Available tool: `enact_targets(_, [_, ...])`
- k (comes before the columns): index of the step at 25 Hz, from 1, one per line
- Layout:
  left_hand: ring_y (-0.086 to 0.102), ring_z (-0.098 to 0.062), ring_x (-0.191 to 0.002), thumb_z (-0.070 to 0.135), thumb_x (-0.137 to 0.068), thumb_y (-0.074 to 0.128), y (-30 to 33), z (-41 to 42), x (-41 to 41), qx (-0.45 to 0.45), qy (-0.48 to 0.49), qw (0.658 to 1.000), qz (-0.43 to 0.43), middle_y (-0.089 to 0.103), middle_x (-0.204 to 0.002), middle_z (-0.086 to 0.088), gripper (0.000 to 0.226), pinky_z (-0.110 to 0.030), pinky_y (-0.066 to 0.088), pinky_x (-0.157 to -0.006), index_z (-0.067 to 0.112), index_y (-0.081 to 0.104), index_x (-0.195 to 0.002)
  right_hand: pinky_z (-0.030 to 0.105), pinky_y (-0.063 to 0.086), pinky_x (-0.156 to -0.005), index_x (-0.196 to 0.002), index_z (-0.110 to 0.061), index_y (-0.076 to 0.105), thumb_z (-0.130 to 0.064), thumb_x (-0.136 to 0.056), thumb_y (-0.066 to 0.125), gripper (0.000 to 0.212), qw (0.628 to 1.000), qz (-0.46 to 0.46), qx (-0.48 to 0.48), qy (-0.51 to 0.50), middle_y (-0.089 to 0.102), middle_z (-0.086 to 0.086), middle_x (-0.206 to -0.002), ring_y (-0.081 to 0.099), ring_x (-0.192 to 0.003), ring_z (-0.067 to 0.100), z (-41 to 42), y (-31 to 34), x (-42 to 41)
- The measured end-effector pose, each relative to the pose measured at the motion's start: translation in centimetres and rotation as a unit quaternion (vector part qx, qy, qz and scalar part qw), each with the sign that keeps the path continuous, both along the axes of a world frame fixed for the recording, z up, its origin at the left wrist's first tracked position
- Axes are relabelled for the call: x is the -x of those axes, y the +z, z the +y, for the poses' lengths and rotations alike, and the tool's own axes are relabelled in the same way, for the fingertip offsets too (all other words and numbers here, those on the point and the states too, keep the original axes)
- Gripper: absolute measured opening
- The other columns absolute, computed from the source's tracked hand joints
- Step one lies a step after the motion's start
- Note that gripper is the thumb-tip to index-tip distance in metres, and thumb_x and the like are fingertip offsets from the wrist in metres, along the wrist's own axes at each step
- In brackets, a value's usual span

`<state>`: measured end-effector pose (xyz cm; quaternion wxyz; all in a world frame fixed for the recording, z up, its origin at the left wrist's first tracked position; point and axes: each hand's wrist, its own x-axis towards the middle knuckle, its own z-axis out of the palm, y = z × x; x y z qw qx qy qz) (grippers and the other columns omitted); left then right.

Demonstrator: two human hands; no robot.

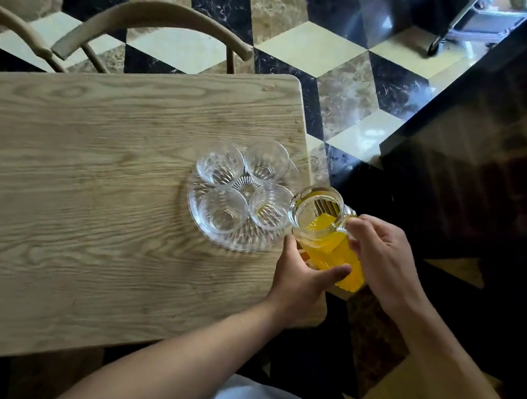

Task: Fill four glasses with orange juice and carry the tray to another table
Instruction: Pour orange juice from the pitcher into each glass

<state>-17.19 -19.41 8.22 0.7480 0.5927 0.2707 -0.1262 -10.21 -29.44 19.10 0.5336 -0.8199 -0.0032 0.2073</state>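
A round ribbed glass tray [197,214] sits near the right end of the wooden table [84,188]. On it stand several clear glasses; the nearest right one [269,205] shows a trace of orange at its bottom, the others look empty. A glass jug of orange juice [325,233] is tilted toward that glass, its spout at the rim. My right hand [381,252] grips the jug's handle. My left hand [302,281] cups the jug's lower body from below and the left.
Two curved wooden chair backs [152,18] stand beyond the table's far edge. The floor is cube-patterned marble tile [314,45]. A dark counter or wall [504,151] runs along the right. A wheeled cart [473,22] stands at the top right.
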Motion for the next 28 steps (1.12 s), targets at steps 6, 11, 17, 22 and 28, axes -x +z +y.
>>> enact_targets(6, [0.073,-0.010,-0.111,0.010,-0.071,0.094,-0.3,-1.2,-0.9,0.055,0.048,0.997,0.029,0.072,-0.126,-0.008,0.079,-0.019,0.057,-0.082,0.015,0.048,-0.134,0.035,0.038,-0.058,-0.059,-0.017,0.054,-0.026,-0.100,0.056,0.042,0.995,-0.020,0.084,0.046,0.048,-0.009,-0.056,0.044,-0.056,0.009,0.4,0.0,-1.7])
enact_targets(11, [0.076,-0.014,-0.103,-0.010,-0.077,0.084,0.5,-2.2,-1.4,0.138,0.102,0.984,0.042,0.072,-0.122,-0.014,0.072,-0.020,0.059,-0.075,0.008,0.045,-0.135,0.033,0.037,-0.054,-0.069,-0.001,0.058,-0.027,-0.099,0.056,0.041,0.983,-0.026,0.153,0.094,0.053,0.003,-0.058,0.046,-0.053,0.010,1.2,-0.1,-2.5])
enact_targets(17, [0.076,0.001,-0.082,-0.014,-0.080,0.079,1.0,-2.9,-1.6,0.171,0.123,0.976,0.063,0.073,-0.107,-0.005,0.071,-0.014,0.056,-0.066,0.007,0.045,-0.138,0.031,0.038,-0.050,-0.072,0.003,0.063,-0.029,-0.097,0.056,0.042,0.969,-0.039,0.210,0.125,0.066,0.020,-0.069,0.050,-0.054,0.016,2.3,0.0,-3.1])
enact_targets(22, [0.075,0.004,-0.081,-0.009,-0.079,0.082,0.8,-3.4,-1.7,0.168,0.128,0.975,0.070,0.073,-0.106,-0.002,0.068,-0.013,0.055,-0.067,0.007,0.047,-0.136,0.035,0.043,-0.051,-0.074,0.004,0.064,-0.033,-0.097,0.054,0.045,0.960,-0.044,0.238,0.142,0.068,0.020,-0.070,0.057,-0.056,0.027,2.7,0.1,-3.7])
enact_targets(28, [0.076,-0.012,-0.104,0.002,-0.077,0.088,0.6,-4.0,-1.9,0.189,0.156,0.967,0.062,0.075,-0.121,-0.007,0.071,-0.023,0.060,-0.080,0.015,0.050,-0.136,0.035,0.042,-0.049,-0.073,0.003,0.063,-0.035,-0.096,0.052,0.047,0.946,-0.044,0.278,0.159,0.067,0.020,-0.068,0.054,-0.052,0.028,3.2,-0.1,-4.2])
